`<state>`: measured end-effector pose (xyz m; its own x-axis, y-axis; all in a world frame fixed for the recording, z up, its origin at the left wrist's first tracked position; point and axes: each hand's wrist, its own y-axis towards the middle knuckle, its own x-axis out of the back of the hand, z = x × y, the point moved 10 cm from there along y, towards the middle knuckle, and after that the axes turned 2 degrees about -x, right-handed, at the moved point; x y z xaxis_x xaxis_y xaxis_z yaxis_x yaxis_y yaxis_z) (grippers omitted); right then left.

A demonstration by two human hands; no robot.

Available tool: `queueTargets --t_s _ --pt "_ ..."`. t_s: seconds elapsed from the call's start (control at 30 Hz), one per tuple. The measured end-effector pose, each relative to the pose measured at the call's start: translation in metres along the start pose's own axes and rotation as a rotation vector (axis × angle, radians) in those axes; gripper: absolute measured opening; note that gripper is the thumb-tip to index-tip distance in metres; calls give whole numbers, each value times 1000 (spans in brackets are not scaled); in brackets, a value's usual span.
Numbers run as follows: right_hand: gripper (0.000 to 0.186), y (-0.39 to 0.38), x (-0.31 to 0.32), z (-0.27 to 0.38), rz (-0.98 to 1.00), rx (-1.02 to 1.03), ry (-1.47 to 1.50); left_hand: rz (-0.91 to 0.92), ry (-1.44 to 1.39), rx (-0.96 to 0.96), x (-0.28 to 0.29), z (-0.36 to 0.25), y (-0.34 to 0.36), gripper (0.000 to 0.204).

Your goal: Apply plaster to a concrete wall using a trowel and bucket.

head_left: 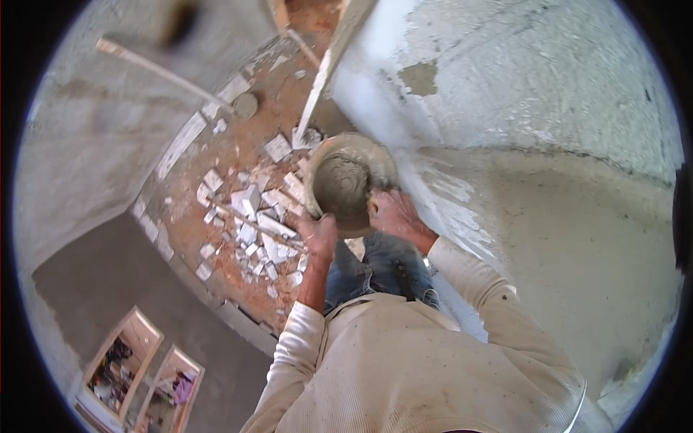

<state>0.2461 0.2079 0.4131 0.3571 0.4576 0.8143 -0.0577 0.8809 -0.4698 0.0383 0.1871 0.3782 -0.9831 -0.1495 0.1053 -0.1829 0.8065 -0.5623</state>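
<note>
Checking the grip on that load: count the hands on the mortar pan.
2. The left hand grips the mortar pan at its lower rim; the right hand grips the rim on the lower right side. No other hands show.

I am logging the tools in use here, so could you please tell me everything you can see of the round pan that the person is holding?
The pan is a shallow round basin, grey and crusted, metal by the look of it, with a wide worn rim. It holds a heaped mound of wet grey mortar. It is held up in front of the person, tilted so its inside shows, above the rubble-strewn floor and beside a plastered wall. The left hand grips its lower rim; the right hand grips the rim on the right.
</note>
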Motion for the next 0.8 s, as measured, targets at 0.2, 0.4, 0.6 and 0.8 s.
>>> queueTargets --t_s 0.2,0.4,0.6,0.8 --pt "33 -34 69 17 -24 96 243 -11 -247 69 22 25 8 39" --pt "25 23 131 -66 468 -377 898 -208 -211 79 59 24 -2 42" --pt "26 16 294 -113 -236 -399 508 -254 -170 64 96 42 -18 46" --pt "14 -16 170 -30 -87 115 -249 -260 157 175 101 71 -3 45"
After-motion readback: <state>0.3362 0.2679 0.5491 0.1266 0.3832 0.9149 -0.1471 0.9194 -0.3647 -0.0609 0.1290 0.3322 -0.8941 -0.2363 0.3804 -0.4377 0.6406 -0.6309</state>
